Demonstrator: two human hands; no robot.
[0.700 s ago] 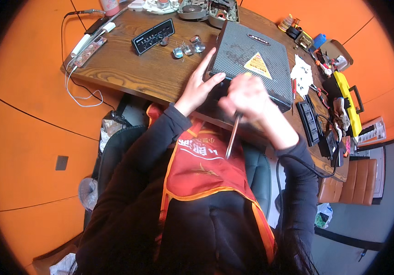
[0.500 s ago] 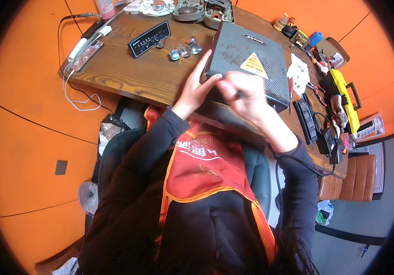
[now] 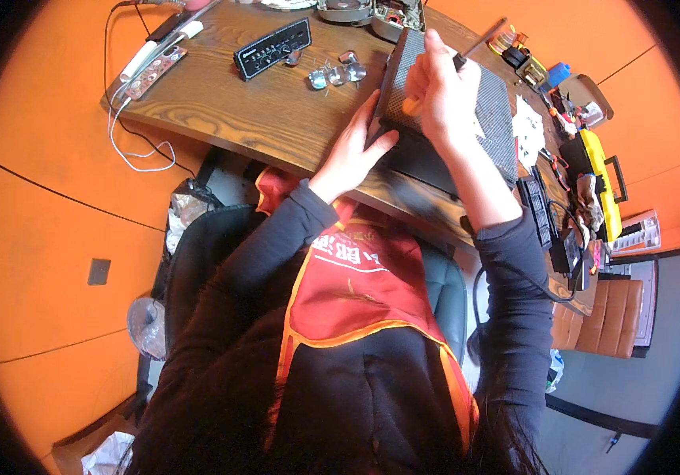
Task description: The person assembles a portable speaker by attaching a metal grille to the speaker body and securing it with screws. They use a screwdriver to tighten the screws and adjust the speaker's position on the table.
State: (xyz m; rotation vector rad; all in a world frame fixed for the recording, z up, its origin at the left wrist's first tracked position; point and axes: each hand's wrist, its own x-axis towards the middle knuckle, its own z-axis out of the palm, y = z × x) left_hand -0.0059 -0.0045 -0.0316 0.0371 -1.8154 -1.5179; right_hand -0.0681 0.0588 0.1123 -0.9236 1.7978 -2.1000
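A black speaker box (image 3: 500, 119) with a perforated mesh face lies at the table's near edge in front of me. My left hand (image 3: 353, 154) grips its near left corner, the fingers along the left side and the thumb at the near side. Above the mesh, my right hand (image 3: 444, 91) is closed around a screwdriver (image 3: 486, 41). Its metal shaft sticks out up and to the right, and a bit of orange handle shows below the fist. My right hand and forearm cover much of the mesh face.
Left of the box lie a black panel with knobs (image 3: 273, 49) and several small shiny parts (image 3: 337, 74). A power strip (image 3: 155, 73) with cables sits at the left edge. On the right are white paper (image 3: 527, 131), a slotted black part (image 3: 537, 210) and a yellow toolbox (image 3: 600, 182).
My right hand has risen from the box's near edge to above the mesh, and the screwdriver's shaft now shows clearly. My left hand stays at the corner. The whole view has shifted slightly.
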